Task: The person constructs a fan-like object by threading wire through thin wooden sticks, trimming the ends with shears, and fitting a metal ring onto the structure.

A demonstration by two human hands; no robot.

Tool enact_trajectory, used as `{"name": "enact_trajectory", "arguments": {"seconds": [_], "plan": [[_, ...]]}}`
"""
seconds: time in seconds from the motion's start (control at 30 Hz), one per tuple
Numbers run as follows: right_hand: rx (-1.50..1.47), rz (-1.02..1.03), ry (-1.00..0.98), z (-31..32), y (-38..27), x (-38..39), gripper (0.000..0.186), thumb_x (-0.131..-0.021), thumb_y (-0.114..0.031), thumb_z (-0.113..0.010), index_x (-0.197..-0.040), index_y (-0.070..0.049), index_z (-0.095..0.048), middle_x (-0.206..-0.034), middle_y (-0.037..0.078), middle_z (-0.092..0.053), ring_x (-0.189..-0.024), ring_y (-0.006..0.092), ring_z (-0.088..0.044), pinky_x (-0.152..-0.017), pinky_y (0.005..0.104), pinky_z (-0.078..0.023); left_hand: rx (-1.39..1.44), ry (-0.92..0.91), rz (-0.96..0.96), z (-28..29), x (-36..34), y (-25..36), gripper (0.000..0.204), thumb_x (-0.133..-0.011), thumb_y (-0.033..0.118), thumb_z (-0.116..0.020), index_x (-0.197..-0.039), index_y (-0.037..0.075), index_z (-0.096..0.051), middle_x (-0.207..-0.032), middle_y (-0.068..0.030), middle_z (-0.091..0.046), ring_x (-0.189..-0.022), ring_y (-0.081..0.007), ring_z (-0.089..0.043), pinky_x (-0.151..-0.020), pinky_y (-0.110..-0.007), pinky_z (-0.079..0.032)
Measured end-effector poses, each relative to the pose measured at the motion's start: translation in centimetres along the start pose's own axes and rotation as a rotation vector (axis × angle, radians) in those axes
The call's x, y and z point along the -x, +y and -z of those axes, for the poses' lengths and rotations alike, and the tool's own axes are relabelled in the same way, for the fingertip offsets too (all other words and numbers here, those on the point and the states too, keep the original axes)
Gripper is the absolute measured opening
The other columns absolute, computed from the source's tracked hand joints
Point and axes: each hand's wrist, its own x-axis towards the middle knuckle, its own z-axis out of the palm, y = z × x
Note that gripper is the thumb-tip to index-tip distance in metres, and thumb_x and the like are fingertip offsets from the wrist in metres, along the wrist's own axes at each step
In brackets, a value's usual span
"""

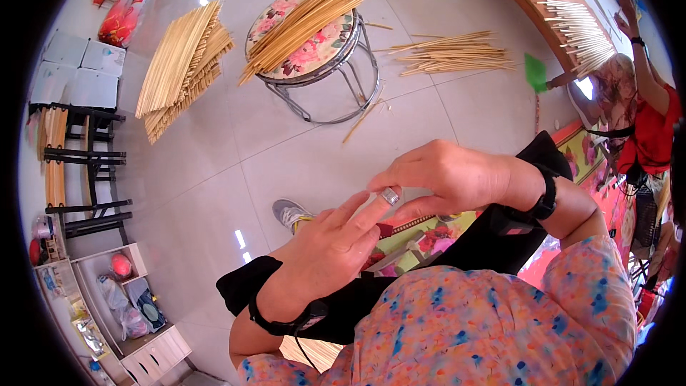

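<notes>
In the head view my left hand (pixel 332 246) is stretched out over my lap, fingers extended, holding nothing in its palm. A shiny, ribbed silver ring (pixel 391 196) sits near the tip of one of its fingers. My right hand (pixel 450 177) comes from the right, its thumb and curled fingers closed around that fingertip and the ring. Exactly where the right fingers press is partly hidden. Beyond my hands, a round stool (pixel 314 57) with a flowered top carries a bundle of thin wooden sticks (pixel 307 25).
Stacked sticks (pixel 186 64) lie on the floor left of the stool, and loose sticks (pixel 454 53) to its right. A wooden bench (pixel 532 0) holds paler sticks; a co-worker in red (pixel 654 114) sits beside it. Folded black-framed furniture (pixel 86 164) and a low cabinet (pixel 153 354) stand left.
</notes>
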Motion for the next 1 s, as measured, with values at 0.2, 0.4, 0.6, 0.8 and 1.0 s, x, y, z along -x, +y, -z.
{"name": "enact_trajectory", "arguments": {"seconds": [0.2, 0.4, 0.6, 0.8, 1.0], "plan": [[-0.034, 0.092, -0.005, 0.1, 0.4, 0.2, 0.033, -0.077, -0.016, -0.073, -0.105, -0.001, -0.062, -0.086, 0.012, -0.064, -0.074, 0.0311, -0.061, -0.063, 0.0362, -0.05, -0.069, -0.026, -0.047, 0.3, -0.1, -0.2, 0.009, -0.072, 0.002, -0.065, -0.08, -0.002, -0.062, -0.123, -0.0058, -0.053, -0.1, -0.0258, -0.06, -0.069, -0.035, -0.051], [-0.082, 0.076, -0.043, -0.4, 0.1, 0.3, 0.028, -0.079, -0.016, -0.071, -0.102, -0.002, -0.062, -0.079, 0.01, -0.062, -0.07, 0.0312, -0.06, -0.061, 0.0365, -0.049, 0.046, -0.041, -0.082, 0.3, 0.0, -0.2, 0.008, -0.073, 0.004, -0.064, -0.08, 0.001, -0.063, -0.121, -0.0055, -0.054, -0.099, -0.0227, -0.061, -0.07, -0.034, -0.051], [-0.003, 0.052, -0.103, -0.7, -0.1, 0.0, 0.024, -0.08, -0.015, -0.07, -0.099, -0.003, -0.062, -0.079, 0.009, -0.062, -0.068, 0.0303, -0.06, -0.061, 0.0361, -0.049, 0.069, -0.022, -0.09, 0.6, 0.0, 0.3, 0.01, -0.073, 0.007, -0.065, -0.082, 0.003, -0.064, -0.117, -0.0108, -0.057, -0.091, -0.0228, -0.063, -0.068, -0.033, -0.052], [0.041, 0.004, -0.082, 0.5, 0.9, -0.1, 0.02, -0.081, -0.016, -0.07, -0.094, -0.004, -0.062, -0.078, 0.009, -0.063, -0.066, 0.028, -0.061, -0.06, 0.0337, -0.049, 0.202, 0.167, -0.053, 2.8, 1.3, -0.5, 0.019, -0.071, 0.001, -0.069, -0.089, 0.003, -0.063, -0.118, -0.019, -0.057, -0.081, -0.0244, -0.067, -0.067, -0.03, -0.054], [-0.513, -0.252, 0.004, -1.1, -0.3, -0.3, 0.019, -0.085, -0.016, -0.068, -0.097, -0.003, -0.063, -0.072, 0.003, -0.064, -0.064, 0.0096, -0.059, -0.058, 0.0269, -0.047, 0.258, 0.357, 0.186, 2.5, 0.3, -0.4, 0.034, -0.071, -0.005, -0.07, -0.103, 0.002, -0.061, -0.127, -0.0217, -0.051, -0.087, -0.0255, -0.067, -0.072, -0.031, -0.054]]}}
